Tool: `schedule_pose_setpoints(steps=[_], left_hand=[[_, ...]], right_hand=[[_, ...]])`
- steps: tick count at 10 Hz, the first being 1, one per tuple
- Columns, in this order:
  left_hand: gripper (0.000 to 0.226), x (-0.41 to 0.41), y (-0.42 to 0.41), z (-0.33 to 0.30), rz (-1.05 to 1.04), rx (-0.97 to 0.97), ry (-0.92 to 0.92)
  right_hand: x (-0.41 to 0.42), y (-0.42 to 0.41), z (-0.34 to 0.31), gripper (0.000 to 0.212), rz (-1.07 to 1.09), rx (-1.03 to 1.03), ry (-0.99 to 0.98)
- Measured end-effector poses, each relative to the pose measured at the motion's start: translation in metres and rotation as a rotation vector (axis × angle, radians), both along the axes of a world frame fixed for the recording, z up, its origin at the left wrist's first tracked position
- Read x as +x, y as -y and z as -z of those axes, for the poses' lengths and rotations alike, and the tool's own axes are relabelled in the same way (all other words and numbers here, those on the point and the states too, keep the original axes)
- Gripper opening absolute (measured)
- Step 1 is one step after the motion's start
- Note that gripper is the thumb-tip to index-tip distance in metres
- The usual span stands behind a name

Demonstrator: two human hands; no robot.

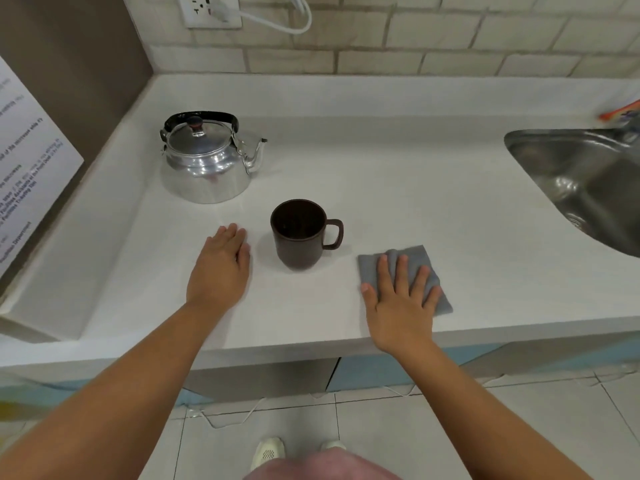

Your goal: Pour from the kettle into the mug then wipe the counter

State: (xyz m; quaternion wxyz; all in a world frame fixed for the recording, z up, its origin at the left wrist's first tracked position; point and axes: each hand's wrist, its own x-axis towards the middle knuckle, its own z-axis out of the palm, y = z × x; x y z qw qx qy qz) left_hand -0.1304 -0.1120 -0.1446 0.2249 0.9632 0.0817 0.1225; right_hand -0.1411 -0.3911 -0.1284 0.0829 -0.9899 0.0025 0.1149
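Observation:
A shiny metal kettle (207, 157) with a black handle stands at the back left of the white counter (398, 188), spout pointing right. In front of it sits a dark brown mug (300, 233), upright, handle to the right. My left hand (221, 268) lies flat on the counter just left of the mug, not touching it. A folded grey cloth (415, 261) lies right of the mug near the front edge. My right hand (401, 299) presses flat on the cloth with fingers spread.
A steel sink (585, 181) is set into the counter at the right. A tiled wall with a socket (211, 8) and white cable runs along the back. A brown panel with a paper notice (24, 161) borders the left side.

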Motion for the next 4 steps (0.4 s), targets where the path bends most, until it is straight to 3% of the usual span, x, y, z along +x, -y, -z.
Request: schedule_pose_setpoints(steps=[3,4], left_hand=[[0.039,0.000,-0.002,-0.008,0.014,-0.008,-0.062],[0.034,0.013,-0.012,-0.029,0.055,0.031,-0.264]], right_hand=[[0.008,-0.001,-0.011,0.065,-0.004,-0.071,-0.103],[0.024,0.001,-0.032,0.067,-0.012,-0.073,-0.160]])
